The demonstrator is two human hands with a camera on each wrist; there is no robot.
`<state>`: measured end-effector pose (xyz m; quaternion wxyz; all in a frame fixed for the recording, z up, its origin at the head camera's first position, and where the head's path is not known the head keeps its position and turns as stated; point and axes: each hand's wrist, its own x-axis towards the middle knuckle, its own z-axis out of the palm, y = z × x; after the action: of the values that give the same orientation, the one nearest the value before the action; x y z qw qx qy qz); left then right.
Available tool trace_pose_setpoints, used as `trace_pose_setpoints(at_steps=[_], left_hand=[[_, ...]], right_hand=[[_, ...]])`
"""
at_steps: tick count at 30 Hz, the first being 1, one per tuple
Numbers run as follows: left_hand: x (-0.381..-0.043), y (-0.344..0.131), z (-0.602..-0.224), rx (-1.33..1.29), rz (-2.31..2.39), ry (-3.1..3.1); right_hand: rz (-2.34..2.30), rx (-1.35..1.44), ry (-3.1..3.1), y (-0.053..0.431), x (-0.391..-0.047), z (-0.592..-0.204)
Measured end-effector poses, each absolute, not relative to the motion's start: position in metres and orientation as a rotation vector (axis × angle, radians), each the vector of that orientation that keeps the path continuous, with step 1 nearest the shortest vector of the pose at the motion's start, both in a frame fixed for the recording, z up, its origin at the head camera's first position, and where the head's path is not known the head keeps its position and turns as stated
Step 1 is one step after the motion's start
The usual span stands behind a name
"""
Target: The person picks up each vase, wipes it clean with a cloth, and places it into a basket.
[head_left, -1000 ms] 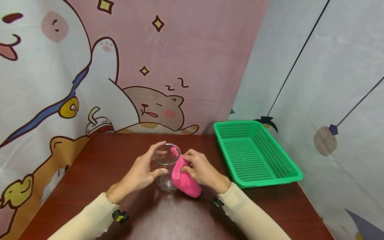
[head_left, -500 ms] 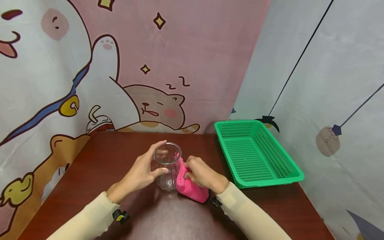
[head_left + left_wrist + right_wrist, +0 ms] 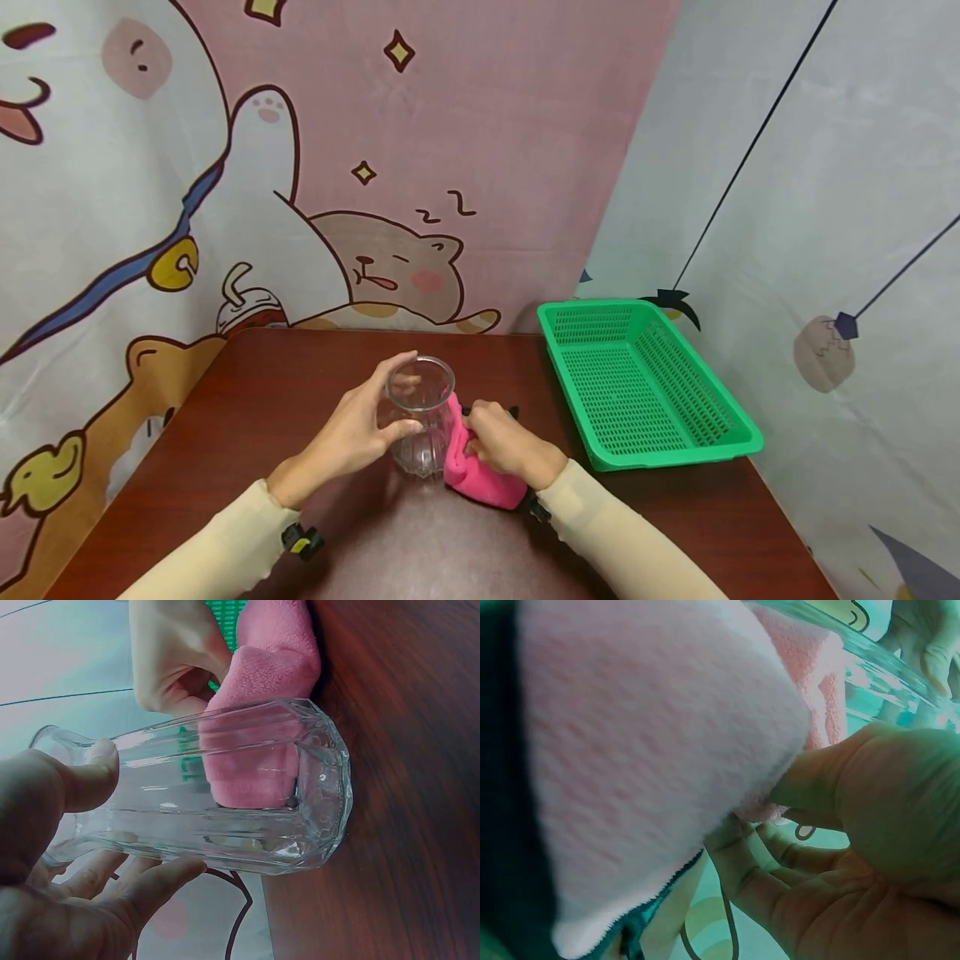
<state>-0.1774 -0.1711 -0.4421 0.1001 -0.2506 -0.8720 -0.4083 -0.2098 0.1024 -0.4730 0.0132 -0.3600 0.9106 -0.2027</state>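
Observation:
A clear faceted glass vase (image 3: 422,450) stands upright on the table in the head view. Its neck is held by my left hand (image 3: 356,429), thumb on the near side and fingers round the far side. Against the vase's right side lies a folded pink cloth (image 3: 483,483) with a dark edge. My right hand (image 3: 510,442) pinches this cloth between thumb and fingers. Through the clear wall in the left wrist view, the pink cloth (image 3: 251,761) shows behind the glass. The cloth (image 3: 660,750) fills much of the right wrist view and hides part of the fingers.
A green plastic basket (image 3: 645,392) with slotted walls sits at the right of the dark red wooden table (image 3: 300,375). Cartoon-printed curtains (image 3: 487,125) hang close behind the table and along its sides.
My right hand has moved slightly down and right with the cloth, which slid from across the vase's front to its right side. The left hand keeps its hold on the vase.

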Motion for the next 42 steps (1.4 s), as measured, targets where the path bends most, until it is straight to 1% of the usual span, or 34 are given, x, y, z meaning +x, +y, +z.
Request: trace_pose_setpoints(at_steps=[19,32,42], left_hand=[[-0.176,-0.171,-0.443,-0.742,-1.216,-2.577],[-0.175,-0.172,-0.44,-0.74,-1.221,-2.584],[-0.176,-0.171,-0.442,-0.743,-1.201,-2.57]], right_hand=[[-0.838,-1.065,2.838,0.107,-0.204,-0.482],[-0.963,-1.026,2.92,0.106,-0.197,-0.474],[-1.202,-0.963,2.89,0.105,-0.192,-0.464]])
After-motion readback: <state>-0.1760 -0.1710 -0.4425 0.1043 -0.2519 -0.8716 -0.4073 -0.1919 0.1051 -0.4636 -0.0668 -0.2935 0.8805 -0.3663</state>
